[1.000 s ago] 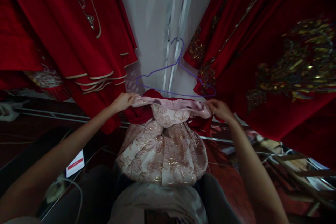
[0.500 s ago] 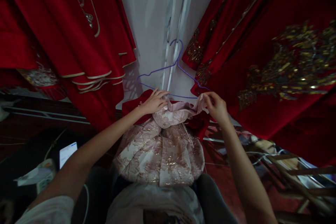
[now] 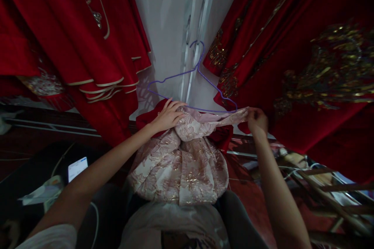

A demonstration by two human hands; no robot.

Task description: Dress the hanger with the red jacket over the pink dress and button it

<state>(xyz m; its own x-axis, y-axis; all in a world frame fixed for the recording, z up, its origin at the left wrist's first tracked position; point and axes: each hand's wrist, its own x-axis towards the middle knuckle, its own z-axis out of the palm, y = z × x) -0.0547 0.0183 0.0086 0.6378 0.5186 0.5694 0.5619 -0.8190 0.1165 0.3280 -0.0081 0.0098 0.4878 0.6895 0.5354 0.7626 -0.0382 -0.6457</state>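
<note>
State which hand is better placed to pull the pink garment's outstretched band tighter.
Right, most likely: the right hand pinches the outer end of the band. The left hand lies against the bunched top of the pink garment, probably better for steadying.

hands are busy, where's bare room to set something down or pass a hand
Red floor shows bare between the brocade garment and the right forearm. A hand could probably pass above the purple hanger, between the red cloths. Crowded: lower left, with phone and pale scraps; lower right, with wooden frame.
</note>
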